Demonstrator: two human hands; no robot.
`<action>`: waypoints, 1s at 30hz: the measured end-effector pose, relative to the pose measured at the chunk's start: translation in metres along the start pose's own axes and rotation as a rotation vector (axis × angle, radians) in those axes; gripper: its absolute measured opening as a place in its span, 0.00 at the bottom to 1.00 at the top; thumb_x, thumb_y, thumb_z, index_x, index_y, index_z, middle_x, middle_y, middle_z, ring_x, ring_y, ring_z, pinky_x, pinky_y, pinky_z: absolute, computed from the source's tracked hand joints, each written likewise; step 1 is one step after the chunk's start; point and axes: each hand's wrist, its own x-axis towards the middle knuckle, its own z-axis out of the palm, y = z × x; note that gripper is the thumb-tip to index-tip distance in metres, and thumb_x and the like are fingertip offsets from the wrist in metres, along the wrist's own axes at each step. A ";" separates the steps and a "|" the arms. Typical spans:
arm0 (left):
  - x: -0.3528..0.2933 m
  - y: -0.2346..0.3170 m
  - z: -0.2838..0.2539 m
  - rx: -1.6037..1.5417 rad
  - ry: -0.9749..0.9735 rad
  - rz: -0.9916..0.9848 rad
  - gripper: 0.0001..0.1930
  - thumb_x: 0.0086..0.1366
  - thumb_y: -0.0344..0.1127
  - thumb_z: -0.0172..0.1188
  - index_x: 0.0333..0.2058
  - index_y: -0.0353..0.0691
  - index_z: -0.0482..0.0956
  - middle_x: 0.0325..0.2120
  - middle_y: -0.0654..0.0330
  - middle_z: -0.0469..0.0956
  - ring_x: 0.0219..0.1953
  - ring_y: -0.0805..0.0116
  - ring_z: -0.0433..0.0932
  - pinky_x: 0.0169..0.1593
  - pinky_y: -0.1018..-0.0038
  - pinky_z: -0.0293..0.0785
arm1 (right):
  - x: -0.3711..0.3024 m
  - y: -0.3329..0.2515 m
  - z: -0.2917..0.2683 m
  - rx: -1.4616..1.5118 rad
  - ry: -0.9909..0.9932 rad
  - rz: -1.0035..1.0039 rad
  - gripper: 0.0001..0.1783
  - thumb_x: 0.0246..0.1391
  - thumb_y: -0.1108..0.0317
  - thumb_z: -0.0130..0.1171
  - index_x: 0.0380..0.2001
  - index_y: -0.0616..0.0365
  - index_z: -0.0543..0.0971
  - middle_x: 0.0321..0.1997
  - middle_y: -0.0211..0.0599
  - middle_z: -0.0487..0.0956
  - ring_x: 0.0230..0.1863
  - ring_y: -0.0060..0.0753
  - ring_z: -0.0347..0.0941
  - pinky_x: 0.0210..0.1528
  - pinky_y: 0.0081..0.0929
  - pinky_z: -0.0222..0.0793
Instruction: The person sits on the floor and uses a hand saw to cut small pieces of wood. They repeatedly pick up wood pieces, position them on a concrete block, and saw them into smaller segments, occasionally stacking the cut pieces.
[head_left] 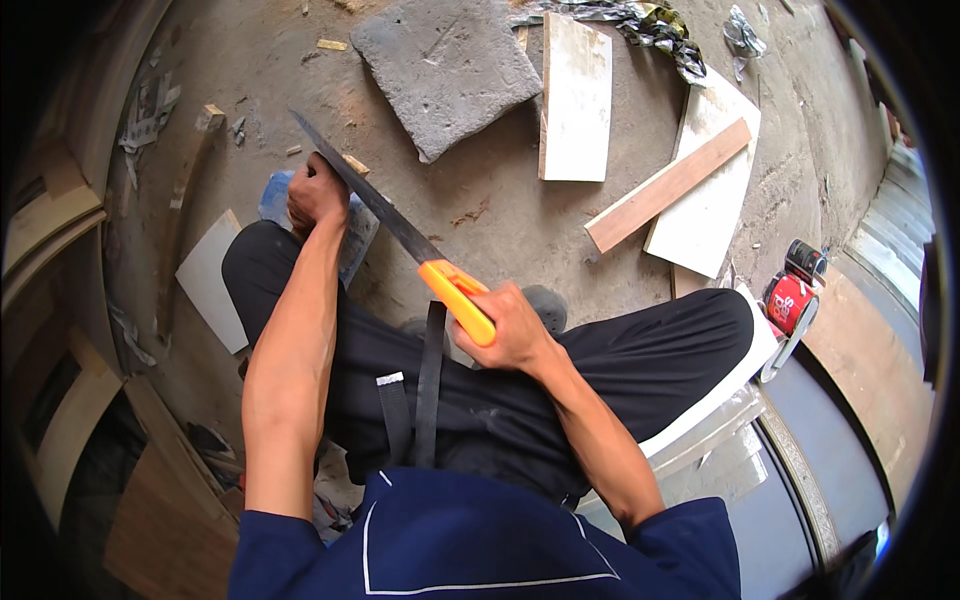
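My right hand (512,325) is wrapped round the orange-yellow handle of a handsaw (405,232). The saw's long dark blade slants up and left, its tip beyond my left hand. Closed like a fist, my left hand (318,192) is right beside the blade, above my left knee; what it grips, if anything, is hidden. Under that hand a pale blue object (357,240) shows on both sides of the wrist, mostly covered, its kind unclear. A white board (213,280) lies on the floor to the left of my knee.
A rough grey stone slab (445,75) lies ahead on the concrete floor. To its right are a white-faced board (577,100) and a reddish wood strip (670,185) across another white board (705,215). Red and black cans (790,300) stand right; wooden frames (50,225) line the left.
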 end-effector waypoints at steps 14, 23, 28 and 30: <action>-0.015 0.006 -0.004 0.107 0.066 0.121 0.17 0.59 0.46 0.53 0.25 0.40 0.84 0.23 0.48 0.80 0.25 0.49 0.79 0.30 0.58 0.69 | 0.060 0.018 0.040 -0.076 0.124 -0.028 0.14 0.39 0.61 0.61 0.14 0.59 0.72 0.15 0.46 0.74 0.20 0.52 0.73 0.26 0.41 0.71; -0.007 -0.019 -0.001 -0.157 -0.061 0.275 0.10 0.61 0.35 0.59 0.27 0.35 0.84 0.20 0.55 0.83 0.19 0.67 0.79 0.25 0.69 0.70 | 0.047 0.022 0.054 -0.049 0.145 -0.048 0.12 0.38 0.63 0.61 0.14 0.57 0.71 0.15 0.44 0.73 0.19 0.51 0.72 0.24 0.40 0.69; -0.012 0.005 -0.004 -0.048 -0.005 0.108 0.18 0.62 0.41 0.57 0.22 0.30 0.81 0.17 0.50 0.80 0.15 0.63 0.76 0.24 0.64 0.68 | 0.051 0.023 0.050 -0.004 0.201 -0.100 0.12 0.38 0.64 0.61 0.14 0.57 0.71 0.14 0.44 0.72 0.19 0.51 0.71 0.24 0.40 0.69; -0.012 0.006 -0.002 -0.125 0.008 0.148 0.21 0.62 0.44 0.56 0.21 0.29 0.80 0.16 0.48 0.79 0.15 0.61 0.75 0.24 0.63 0.67 | 0.055 0.028 0.050 -0.020 0.206 -0.111 0.12 0.39 0.64 0.61 0.14 0.58 0.71 0.15 0.44 0.72 0.19 0.51 0.72 0.24 0.40 0.69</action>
